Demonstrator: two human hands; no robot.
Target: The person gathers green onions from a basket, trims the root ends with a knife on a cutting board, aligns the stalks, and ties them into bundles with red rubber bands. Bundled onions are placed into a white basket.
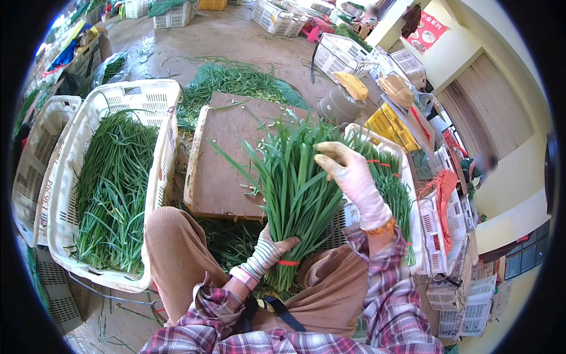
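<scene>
My left hand point(274, 250), in a striped glove with the thumb showing, grips a bundle of long green leafy stalks point(298, 177), which look like garlic chives. A red band point(288, 263) circles the bundle just below that hand, and the cut ends point down toward my lap. The leaves fan upward over the right part of a brown wooden board point(239, 155). My right hand point(338, 161), in a pale stained glove, is raised at the right side of the leaf tips, fingers curved and apart, holding nothing.
At left, a white plastic crate point(161, 177) holds loose green stalks. Banded bundles point(391, 194) fill a white crate at right. Cut greens point(239, 84) lie beyond the board. A gray bucket point(340, 106) and yellow crate point(391, 126) stand farther right. Another person point(479, 168) is at far right.
</scene>
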